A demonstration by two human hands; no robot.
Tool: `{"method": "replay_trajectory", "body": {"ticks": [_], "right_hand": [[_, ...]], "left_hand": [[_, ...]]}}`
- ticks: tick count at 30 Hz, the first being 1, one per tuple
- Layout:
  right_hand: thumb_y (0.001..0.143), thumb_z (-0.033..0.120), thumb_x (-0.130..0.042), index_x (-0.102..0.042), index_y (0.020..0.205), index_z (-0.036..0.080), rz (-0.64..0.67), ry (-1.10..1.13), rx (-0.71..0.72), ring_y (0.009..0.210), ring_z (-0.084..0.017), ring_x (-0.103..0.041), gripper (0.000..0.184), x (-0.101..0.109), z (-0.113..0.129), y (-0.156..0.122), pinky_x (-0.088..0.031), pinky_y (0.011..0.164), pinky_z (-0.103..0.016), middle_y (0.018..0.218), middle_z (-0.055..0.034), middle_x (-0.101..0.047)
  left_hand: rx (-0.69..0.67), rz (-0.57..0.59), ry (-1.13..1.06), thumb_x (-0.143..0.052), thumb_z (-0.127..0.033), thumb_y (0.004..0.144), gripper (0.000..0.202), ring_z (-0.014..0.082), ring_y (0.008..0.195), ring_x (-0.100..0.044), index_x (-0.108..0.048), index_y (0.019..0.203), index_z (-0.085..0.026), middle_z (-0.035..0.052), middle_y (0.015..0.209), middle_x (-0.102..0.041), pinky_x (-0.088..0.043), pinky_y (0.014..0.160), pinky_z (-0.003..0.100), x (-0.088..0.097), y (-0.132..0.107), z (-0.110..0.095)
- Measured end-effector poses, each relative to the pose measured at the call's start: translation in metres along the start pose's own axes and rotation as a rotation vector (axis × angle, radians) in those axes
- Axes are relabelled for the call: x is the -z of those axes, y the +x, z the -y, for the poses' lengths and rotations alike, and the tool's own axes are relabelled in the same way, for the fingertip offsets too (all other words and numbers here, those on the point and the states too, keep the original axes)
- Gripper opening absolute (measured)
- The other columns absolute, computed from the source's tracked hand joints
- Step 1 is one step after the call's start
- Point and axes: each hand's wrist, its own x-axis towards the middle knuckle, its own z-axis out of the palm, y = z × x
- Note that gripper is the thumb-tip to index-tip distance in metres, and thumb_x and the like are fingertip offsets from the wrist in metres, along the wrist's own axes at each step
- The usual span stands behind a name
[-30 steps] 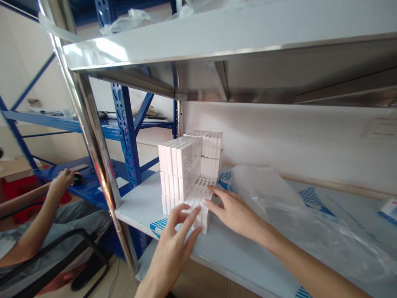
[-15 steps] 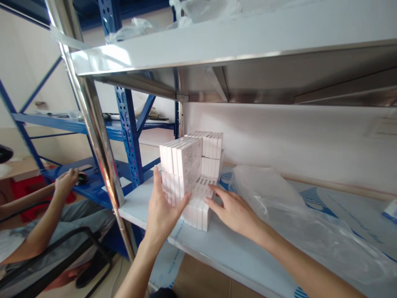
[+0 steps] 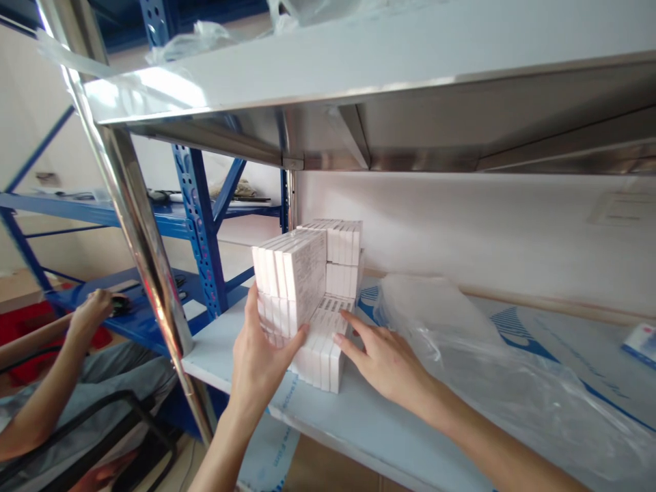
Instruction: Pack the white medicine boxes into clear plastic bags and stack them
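Thin white boxes stand on edge in packed rows on the shelf. The left front row [image 3: 274, 273] is two layers high, and another two-layer row [image 3: 344, 244] stands behind it. A single-layer row [image 3: 320, 355] fills the front right, with small dark print on its top. My left hand [image 3: 264, 348] is at the left and front of the stack, thumb and fingers spread wide. My right hand [image 3: 382, 352] is at the right side of the low row, its fingertips at the top edge of the boxes. Neither hand has a box lifted.
Clear plastic sheeting [image 3: 461, 342] lies on the shelf [image 3: 379, 430] to the right, near a small white and blue box [image 3: 640, 347]. An upper shelf [image 3: 410, 58] hangs overhead. A steel post [image 3: 138, 219] stands left. Beyond it sits another person, whose hand [image 3: 95, 311] is by a blue rack.
The view has shifted slightly, so the rack and boxes appear farther left. Both hands keep nearly the same place against the boxes, and the stack looks unchanged.
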Motion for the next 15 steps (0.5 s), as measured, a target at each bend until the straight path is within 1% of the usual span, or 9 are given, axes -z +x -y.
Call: {"method": "replay_trajectory", "body": {"ticks": [2,6,8,10,12,13,14,15], "right_hand": [[0.100,0.057,-0.037,-0.046,0.149,0.023,0.010,0.001,0.003,0.118,-0.036,-0.064,0.060,0.001,0.000,-0.001,-0.049,0.098,-0.050,0.123,-0.0156,-0.071],[0.099,0.055,-0.041,-0.046,0.148,0.024,0.007,0.046,0.015,0.108,-0.033,-0.069,0.058,0.001,-0.003,-0.002,-0.052,0.092,-0.046,0.107,-0.0123,-0.076],[0.098,0.054,-0.045,-0.043,0.150,0.024,-0.018,0.100,0.027,0.101,-0.031,-0.071,0.060,0.002,-0.004,-0.005,-0.054,0.087,-0.043,0.102,-0.0110,-0.076],[0.096,0.050,-0.049,-0.044,0.148,0.025,-0.041,0.191,0.067,0.091,-0.027,-0.072,0.058,0.006,-0.004,-0.010,-0.056,0.082,-0.040,0.099,-0.0089,-0.076],[0.096,0.044,-0.053,-0.051,0.141,0.027,-0.054,0.300,0.146,0.084,-0.021,-0.072,0.049,0.014,-0.003,-0.017,-0.057,0.077,-0.035,0.097,-0.0055,-0.075],[0.095,0.040,-0.054,-0.055,0.136,0.027,-0.064,0.344,0.194,0.082,-0.019,-0.071,0.042,0.019,-0.003,-0.022,-0.058,0.076,-0.032,0.096,-0.0038,-0.075],[0.095,0.036,-0.054,-0.059,0.130,0.027,-0.085,0.373,0.241,0.082,-0.017,-0.071,0.036,0.025,-0.003,-0.027,-0.058,0.076,-0.030,0.095,-0.0024,-0.075],[0.095,0.032,-0.055,-0.062,0.124,0.027,-0.118,0.385,0.282,0.082,-0.016,-0.071,0.030,0.031,-0.005,-0.033,-0.057,0.076,-0.028,0.094,-0.0015,-0.074]], "left_hand": [[-0.007,0.002,-0.005,-0.076,-0.052,0.073,0.104,0.0379,0.112,-0.065,-0.019,0.155,-0.023,0.0176,0.132,-0.062,-0.056,0.090,0.051,0.000,-0.001,0.000],[-0.040,0.001,-0.038,-0.078,-0.054,0.072,0.108,0.0386,0.115,-0.064,-0.019,0.156,-0.023,0.0189,0.137,-0.059,-0.055,0.093,0.053,-0.001,-0.001,0.004],[-0.058,-0.002,-0.056,-0.079,-0.055,0.072,0.110,0.0390,0.119,-0.062,-0.016,0.157,-0.024,0.0193,0.140,-0.056,-0.054,0.095,0.055,-0.002,-0.001,0.008],[-0.096,-0.025,-0.064,-0.079,-0.053,0.073,0.111,0.0395,0.125,-0.057,-0.014,0.158,-0.025,0.0203,0.146,-0.050,-0.052,0.098,0.056,-0.004,-0.001,0.010],[-0.155,-0.077,-0.051,-0.077,-0.050,0.076,0.108,0.0399,0.134,-0.049,-0.012,0.158,-0.023,0.0217,0.153,-0.040,-0.049,0.102,0.057,-0.005,-0.003,0.009],[-0.194,-0.121,-0.034,-0.076,-0.047,0.078,0.105,0.0399,0.138,-0.043,-0.012,0.158,-0.023,0.0221,0.155,-0.035,-0.046,0.105,0.058,-0.005,-0.004,0.006],[-0.245,-0.183,-0.012,-0.075,-0.043,0.080,0.101,0.0397,0.141,-0.039,-0.015,0.158,-0.022,0.0219,0.156,-0.033,-0.042,0.108,0.059,-0.004,-0.006,0.002],[-0.310,-0.254,0.007,-0.074,-0.037,0.081,0.094,0.0393,0.143,-0.035,-0.020,0.157,-0.022,0.0209,0.155,-0.034,-0.038,0.111,0.060,-0.002,-0.008,-0.004]]}}
